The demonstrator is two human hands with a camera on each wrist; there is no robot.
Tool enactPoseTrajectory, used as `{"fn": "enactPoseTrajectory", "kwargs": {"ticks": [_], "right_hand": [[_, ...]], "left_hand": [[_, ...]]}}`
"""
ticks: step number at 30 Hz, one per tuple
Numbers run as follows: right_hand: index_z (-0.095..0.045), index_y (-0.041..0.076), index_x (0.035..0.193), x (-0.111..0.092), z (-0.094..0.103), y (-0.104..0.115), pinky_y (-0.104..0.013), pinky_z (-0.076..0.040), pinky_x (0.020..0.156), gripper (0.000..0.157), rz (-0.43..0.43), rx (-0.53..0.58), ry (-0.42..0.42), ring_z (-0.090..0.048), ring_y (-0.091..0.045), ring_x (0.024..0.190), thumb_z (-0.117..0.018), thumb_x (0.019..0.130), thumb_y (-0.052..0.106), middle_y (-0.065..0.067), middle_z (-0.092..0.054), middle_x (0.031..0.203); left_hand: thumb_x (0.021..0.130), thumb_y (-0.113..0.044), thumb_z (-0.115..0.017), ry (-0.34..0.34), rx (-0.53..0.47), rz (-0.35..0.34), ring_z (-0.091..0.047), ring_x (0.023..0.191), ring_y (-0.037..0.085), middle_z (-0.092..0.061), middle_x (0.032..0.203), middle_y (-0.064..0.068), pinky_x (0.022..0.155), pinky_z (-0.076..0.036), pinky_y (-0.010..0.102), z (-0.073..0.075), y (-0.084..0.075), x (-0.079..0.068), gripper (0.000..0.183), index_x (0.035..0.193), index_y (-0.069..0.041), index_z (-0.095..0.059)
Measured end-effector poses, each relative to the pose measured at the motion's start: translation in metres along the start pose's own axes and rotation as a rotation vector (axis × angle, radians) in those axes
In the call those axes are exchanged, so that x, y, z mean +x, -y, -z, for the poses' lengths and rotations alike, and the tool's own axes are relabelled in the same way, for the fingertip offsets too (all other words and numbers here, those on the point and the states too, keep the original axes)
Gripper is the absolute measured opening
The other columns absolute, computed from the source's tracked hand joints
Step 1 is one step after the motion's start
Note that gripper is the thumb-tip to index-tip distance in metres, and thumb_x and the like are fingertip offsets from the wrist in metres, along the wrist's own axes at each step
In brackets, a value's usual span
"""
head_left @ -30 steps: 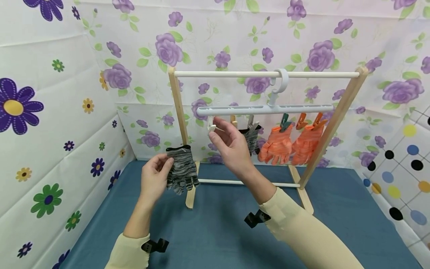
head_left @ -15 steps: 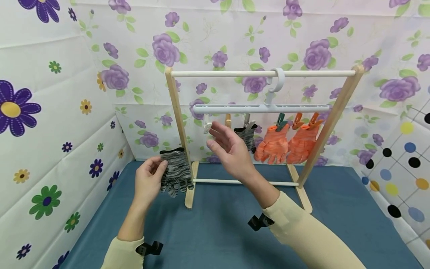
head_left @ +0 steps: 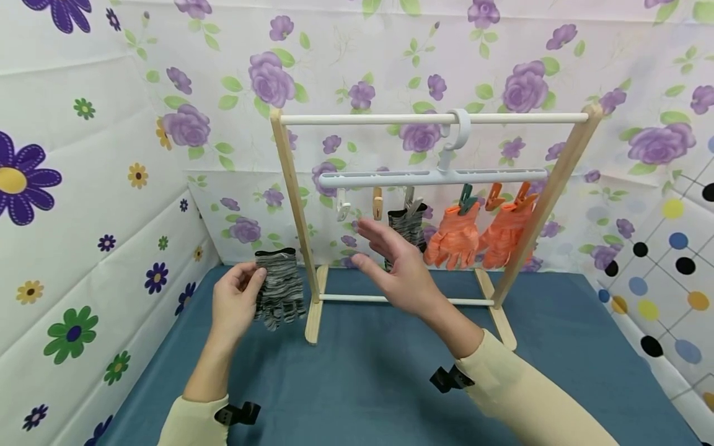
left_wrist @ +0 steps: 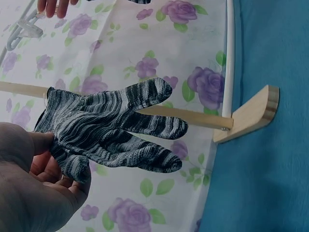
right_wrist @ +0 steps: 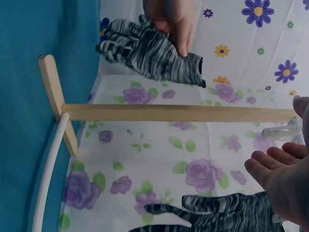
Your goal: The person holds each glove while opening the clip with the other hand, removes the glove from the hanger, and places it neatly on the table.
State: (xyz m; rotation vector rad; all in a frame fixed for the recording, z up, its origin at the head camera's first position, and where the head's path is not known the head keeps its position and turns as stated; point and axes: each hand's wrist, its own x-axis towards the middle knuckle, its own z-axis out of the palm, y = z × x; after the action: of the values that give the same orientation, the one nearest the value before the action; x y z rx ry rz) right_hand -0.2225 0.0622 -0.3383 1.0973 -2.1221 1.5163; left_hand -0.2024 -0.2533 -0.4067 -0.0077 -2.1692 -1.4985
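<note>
My left hand (head_left: 233, 303) pinches a grey-and-black striped knit glove (head_left: 281, 288) near its dark cuff, between thumb and fingers. The glove hangs fingers-down, left of the rack; its spread fingers show in the left wrist view. My right hand (head_left: 398, 269) holds nothing, its fingers extended and thumb apart, below the white hanger bar (head_left: 379, 179). Left of those fingertips, a white clothespin (head_left: 343, 205) dangles from the bar's left end, with a tan clothespin (head_left: 377, 204) beside it. Behind the right hand, a second striped glove (head_left: 406, 226) hangs from a grey clothespin (head_left: 411, 201), partly hidden.
Two orange gloves (head_left: 454, 238) hang farther right, by a green clothespin (head_left: 466, 199) and an orange clothespin (head_left: 524, 193). The hanger hooks over the rack's white top rod (head_left: 368, 119). Wooden legs (head_left: 292, 186) stand on the blue cloth (head_left: 357, 378), with patterned walls around.
My right hand has drawn away from the white clothespin, moving right and down. My left hand has shifted slightly left and down with the striped glove.
</note>
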Motion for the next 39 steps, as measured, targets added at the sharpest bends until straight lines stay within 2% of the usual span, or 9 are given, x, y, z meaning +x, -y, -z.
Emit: {"fn": "enactPoseTrajectory", "kwargs": {"ticks": [8, 15, 20, 29, 33, 39], "right_hand": [[-0.047, 0.006, 0.159, -0.02, 0.012, -0.008, -0.044, -0.044, 0.116, 0.061, -0.003, -0.115, 0.034, -0.049, -0.024, 0.147, -0.073, 0.103, 0.014, -0.01, -0.05, 0.16], [-0.046, 0.009, 0.16, -0.033, 0.021, -0.013, -0.049, -0.046, 0.113, 0.064, -0.019, -0.191, 0.047, -0.05, -0.025, 0.145, -0.074, 0.103, 0.017, -0.006, -0.049, 0.16], [-0.046, 0.014, 0.16, -0.04, 0.028, -0.014, -0.049, -0.046, 0.114, 0.064, -0.028, -0.226, 0.047, -0.05, -0.023, 0.144, -0.075, 0.103, 0.02, -0.003, -0.049, 0.16], [-0.047, 0.011, 0.16, -0.052, 0.039, -0.015, -0.049, -0.046, 0.113, 0.067, -0.029, -0.278, 0.032, -0.052, -0.025, 0.143, -0.077, 0.101, 0.019, -0.003, -0.048, 0.161], [-0.046, 0.012, 0.161, -0.057, 0.046, -0.016, -0.051, -0.046, 0.112, 0.069, -0.035, -0.306, 0.031, -0.052, -0.026, 0.142, -0.078, 0.1, 0.019, -0.002, -0.048, 0.161], [-0.045, 0.011, 0.161, -0.067, 0.056, -0.02, -0.057, -0.046, 0.111, 0.072, -0.024, -0.359, 0.042, -0.051, -0.027, 0.143, -0.08, 0.099, 0.018, -0.004, -0.049, 0.161]], "left_hand": [[0.109, -0.019, -0.064, -0.003, 0.063, 0.046, -0.058, 0.087, 0.005, -0.072, 0.113, 0.021, 0.076, -0.045, 0.015, 0.011, 0.008, 0.0, 0.029, 0.127, 0.004, -0.07], [0.111, -0.023, -0.062, 0.002, 0.136, 0.079, -0.058, 0.091, 0.004, -0.071, 0.116, 0.019, 0.078, -0.045, 0.014, 0.022, 0.017, -0.001, 0.032, 0.13, 0.002, -0.069], [0.111, -0.023, -0.061, 0.001, 0.193, 0.11, -0.058, 0.09, 0.005, -0.071, 0.115, 0.018, 0.077, -0.045, 0.015, 0.031, 0.023, -0.001, 0.033, 0.13, 0.002, -0.069], [0.111, -0.026, -0.06, 0.02, 0.259, 0.147, -0.057, 0.088, 0.007, -0.071, 0.116, 0.018, 0.072, -0.045, 0.018, 0.046, 0.039, -0.005, 0.035, 0.131, 0.001, -0.069], [0.112, -0.026, -0.058, 0.033, 0.305, 0.17, -0.058, 0.092, 0.01, -0.071, 0.117, 0.019, 0.073, -0.045, 0.017, 0.051, 0.046, -0.007, 0.036, 0.132, 0.002, -0.068], [0.113, -0.028, -0.056, 0.08, 0.343, 0.234, -0.061, 0.1, 0.021, -0.069, 0.119, 0.019, 0.073, -0.047, 0.021, 0.058, 0.054, -0.011, 0.039, 0.136, 0.002, -0.066]]}}
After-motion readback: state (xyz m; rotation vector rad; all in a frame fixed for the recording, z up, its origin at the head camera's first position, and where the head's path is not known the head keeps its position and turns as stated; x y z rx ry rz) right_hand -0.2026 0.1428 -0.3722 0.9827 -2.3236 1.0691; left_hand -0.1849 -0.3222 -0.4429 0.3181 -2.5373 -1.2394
